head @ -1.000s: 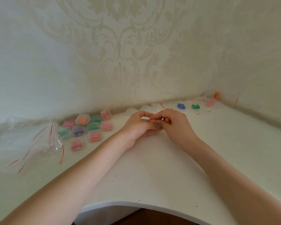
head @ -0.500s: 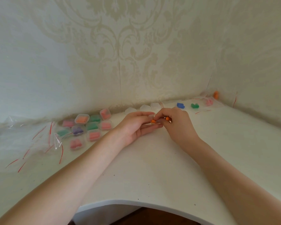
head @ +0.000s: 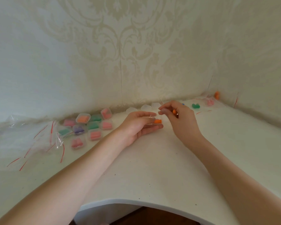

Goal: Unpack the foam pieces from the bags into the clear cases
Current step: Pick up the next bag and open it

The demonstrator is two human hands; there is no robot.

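My left hand (head: 139, 123) lies palm-up near the back of the white table and pinches a small clear case (head: 161, 121) between thumb and fingers. One orange foam piece (head: 157, 121) sits in that case. My right hand (head: 182, 119) hovers just to the right, slightly apart from the left, and pinches a second orange foam piece (head: 174, 111) in its curled fingers. The case's walls are hard to make out.
Several filled clear cases (head: 88, 125) with pink, green, purple and orange foam cluster at the left. Emptied red-striped bags (head: 31, 140) lie further left. Empty cases (head: 146, 107) line the wall. Bagged green (head: 195, 105), pink (head: 210, 102) and orange (head: 216, 95) foam sits back right. The table's curved front edge (head: 136, 202) is close.
My hands were joined over the orange pieces and have drawn apart. The right hand moved up and right with one piece; the other piece stays in the left hand's case.
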